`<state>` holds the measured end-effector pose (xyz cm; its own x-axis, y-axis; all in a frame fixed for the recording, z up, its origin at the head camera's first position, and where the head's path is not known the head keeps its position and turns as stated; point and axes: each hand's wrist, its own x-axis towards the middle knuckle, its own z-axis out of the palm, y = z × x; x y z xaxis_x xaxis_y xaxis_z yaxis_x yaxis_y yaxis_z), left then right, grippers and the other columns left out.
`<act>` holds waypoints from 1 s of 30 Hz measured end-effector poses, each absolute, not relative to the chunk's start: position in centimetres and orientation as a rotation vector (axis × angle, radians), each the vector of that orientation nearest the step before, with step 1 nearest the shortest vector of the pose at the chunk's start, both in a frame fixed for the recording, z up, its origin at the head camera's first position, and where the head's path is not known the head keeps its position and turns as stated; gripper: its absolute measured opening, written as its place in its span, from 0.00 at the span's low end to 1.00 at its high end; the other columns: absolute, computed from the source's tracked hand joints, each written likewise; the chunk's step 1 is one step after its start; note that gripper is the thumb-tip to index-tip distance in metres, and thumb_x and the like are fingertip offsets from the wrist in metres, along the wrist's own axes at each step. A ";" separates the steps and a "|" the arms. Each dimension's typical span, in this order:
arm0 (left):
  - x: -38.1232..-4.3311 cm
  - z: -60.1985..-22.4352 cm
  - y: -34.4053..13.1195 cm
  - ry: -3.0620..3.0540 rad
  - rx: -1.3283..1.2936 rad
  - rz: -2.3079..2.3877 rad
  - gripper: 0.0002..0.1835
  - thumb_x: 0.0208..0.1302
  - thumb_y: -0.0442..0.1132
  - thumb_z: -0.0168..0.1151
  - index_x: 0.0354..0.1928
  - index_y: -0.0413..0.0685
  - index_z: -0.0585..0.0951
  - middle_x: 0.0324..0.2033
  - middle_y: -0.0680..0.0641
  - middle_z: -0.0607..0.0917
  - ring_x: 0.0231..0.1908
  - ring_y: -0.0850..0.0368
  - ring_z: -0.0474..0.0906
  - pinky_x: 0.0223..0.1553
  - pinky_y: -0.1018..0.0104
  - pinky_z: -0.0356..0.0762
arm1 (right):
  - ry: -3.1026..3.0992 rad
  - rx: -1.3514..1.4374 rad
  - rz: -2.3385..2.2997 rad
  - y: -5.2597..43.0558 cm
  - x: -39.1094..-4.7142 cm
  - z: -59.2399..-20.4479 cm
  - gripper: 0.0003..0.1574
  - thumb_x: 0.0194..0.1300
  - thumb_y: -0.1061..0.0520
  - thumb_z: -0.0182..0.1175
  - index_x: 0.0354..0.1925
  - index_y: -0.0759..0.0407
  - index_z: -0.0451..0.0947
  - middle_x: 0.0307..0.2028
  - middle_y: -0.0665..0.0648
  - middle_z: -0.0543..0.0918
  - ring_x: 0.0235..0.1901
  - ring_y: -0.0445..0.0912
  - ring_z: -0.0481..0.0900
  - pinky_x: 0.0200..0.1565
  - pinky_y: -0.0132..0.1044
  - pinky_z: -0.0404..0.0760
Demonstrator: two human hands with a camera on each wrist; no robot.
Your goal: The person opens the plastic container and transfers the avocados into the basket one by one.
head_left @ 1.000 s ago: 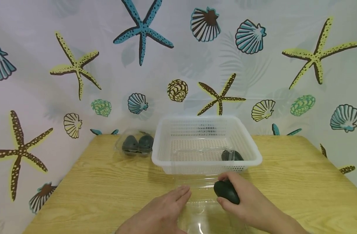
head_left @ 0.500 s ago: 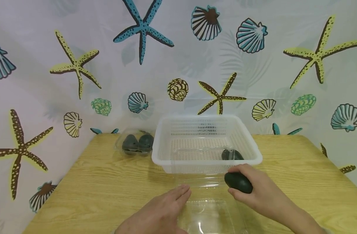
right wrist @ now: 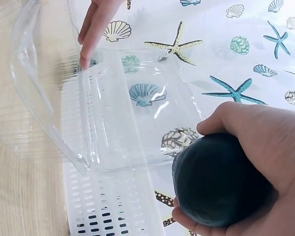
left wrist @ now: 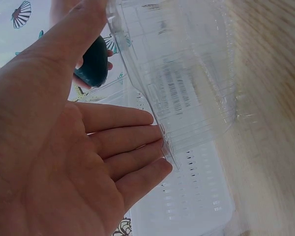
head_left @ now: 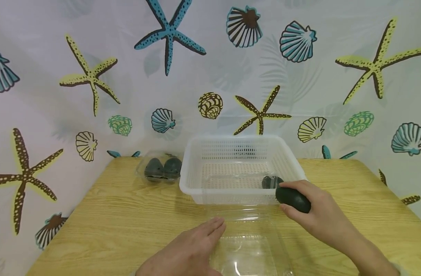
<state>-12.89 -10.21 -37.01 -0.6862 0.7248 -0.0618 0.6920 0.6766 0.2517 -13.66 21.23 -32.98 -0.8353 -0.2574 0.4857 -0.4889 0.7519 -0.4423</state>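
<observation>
My right hand [head_left: 324,214] grips a dark green avocado [head_left: 293,197] between thumb and fingers, in front of the basket's right corner. The fruit fills the lower right of the right wrist view. With straight fingers, my left hand [head_left: 187,249] touches the edge of a clear plastic clamshell box [head_left: 246,253]; the left wrist view shows its fingertips at the rim. The clamshell lies open, its lid raised toward the basket, and no fruit shows in it. Behind it stands a white perforated basket [head_left: 187,188], where another avocado [head_left: 270,182] is partly hidden by the held one.
At the back left, beside the basket, a second clear plastic box [head_left: 140,172] contains two dark avocados [head_left: 154,168]. Everything stands on a wood-grain table [head_left: 120,226]. A curtain [head_left: 210,69] printed with starfish and shells hangs behind the table.
My right hand has moved from above the clamshell to the right and away from me, toward the basket, still holding the avocado. My left hand has stayed by the clamshell's edge.
</observation>
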 end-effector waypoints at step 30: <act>-13.0 -37.0 -10.2 2.732 1.199 0.289 0.57 0.54 0.71 0.65 0.75 0.40 0.61 0.75 0.43 0.62 0.74 0.52 0.60 0.70 0.60 0.67 | -2.592 0.475 0.868 22.3 -17.8 -32.5 0.10 0.66 0.50 0.66 0.46 0.48 0.83 0.57 0.56 0.75 0.54 0.57 0.75 0.45 0.43 0.81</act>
<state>-12.95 -10.23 -37.04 -0.6714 0.7392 -0.0538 0.7115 0.6632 0.2323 -17.81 22.35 -32.51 -0.8766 -0.1971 0.4390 -0.4219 0.7538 -0.5038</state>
